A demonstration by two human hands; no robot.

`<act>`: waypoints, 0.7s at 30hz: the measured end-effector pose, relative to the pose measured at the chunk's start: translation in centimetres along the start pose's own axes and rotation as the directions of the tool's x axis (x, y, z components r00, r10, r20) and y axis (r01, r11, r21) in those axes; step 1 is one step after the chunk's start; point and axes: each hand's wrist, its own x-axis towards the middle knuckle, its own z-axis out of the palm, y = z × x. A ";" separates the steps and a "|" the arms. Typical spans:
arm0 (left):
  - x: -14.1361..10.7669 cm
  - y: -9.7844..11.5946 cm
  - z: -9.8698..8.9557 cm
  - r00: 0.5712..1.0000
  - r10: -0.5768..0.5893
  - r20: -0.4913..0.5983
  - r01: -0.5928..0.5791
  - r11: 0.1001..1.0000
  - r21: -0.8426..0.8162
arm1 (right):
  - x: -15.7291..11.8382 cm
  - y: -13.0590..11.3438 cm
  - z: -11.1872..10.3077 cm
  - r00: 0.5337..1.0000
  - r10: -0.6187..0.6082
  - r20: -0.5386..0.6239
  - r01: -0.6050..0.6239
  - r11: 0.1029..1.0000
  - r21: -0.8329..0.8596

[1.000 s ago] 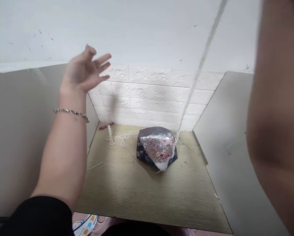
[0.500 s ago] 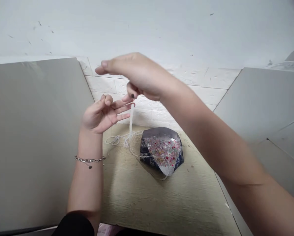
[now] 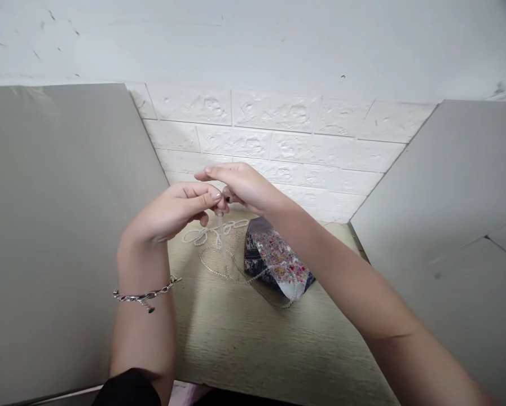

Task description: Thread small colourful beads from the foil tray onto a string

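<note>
Head view: steady thin, translucent white strand [image 3: 220, 226], pinched by left hand [image 3: 177, 211]; cannot tell whether gripped by right hand [image 3: 247, 185]; avoid snagging white beaded loops [image 3: 199, 243].

Your pale, wood-grained table [image 3: 273, 349] carried a beaded tangle and a filled pouch.

Judged from the middle of the tabletop in your view, a white beaded string [image 3: 198, 235] lay in loose loops at about eleven o'clock, near the far edge. A finer beaded strand [image 3: 214, 272] curved across the surface around ten o'clock, just short of the pouch. Toward twelve to one o'clock sat the dark blue, patterned pouch [image 3: 253, 257], spread open around multicoloured beads [image 3: 278, 256]; its three-o'clock side was hidden from you.
</note>
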 end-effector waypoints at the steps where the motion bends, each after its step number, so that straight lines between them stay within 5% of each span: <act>1: 0.2 0.0 0.1 0.999 -0.006 -0.035 0.006 1.000 -0.016 | 0.1 0.7 0.0 1.000 -0.009 -0.026 0.012 0.995 0.101; 5: 0.8 -0.1 0.4 0.988 -0.029 -0.153 0.009 0.992 -0.127 | -0.3 3.5 0.3 0.992 0.026 -0.123 0.026 0.912 0.408; 10: 1.2 -0.1 0.9 0.945 -0.061 -0.320 -0.001 0.982 -0.189 | -2.5 7.4 1.2 0.964 0.210 -0.166 -0.117 0.889 0.442; 15: 1.7 -0.3 1.0 0.889 -0.030 -0.456 -0.096 0.964 -0.250 | -6.0 10.1 1.3 0.950 0.303 0.080 -0.303 0.953 -0.006; 18: 1.9 -0.4 0.5 0.866 -0.009 -0.499 -0.170 0.935 -0.311 | -7.6 10.5 1.0 0.885 0.402 0.234 -0.326 0.895 -0.303; 21: 1.6 -0.7 -0.4 0.828 0.026 -0.560 -0.248 0.912 -0.325 | -8.7 9.9 0.2 0.834 0.467 0.292 -0.323 0.844 -0.428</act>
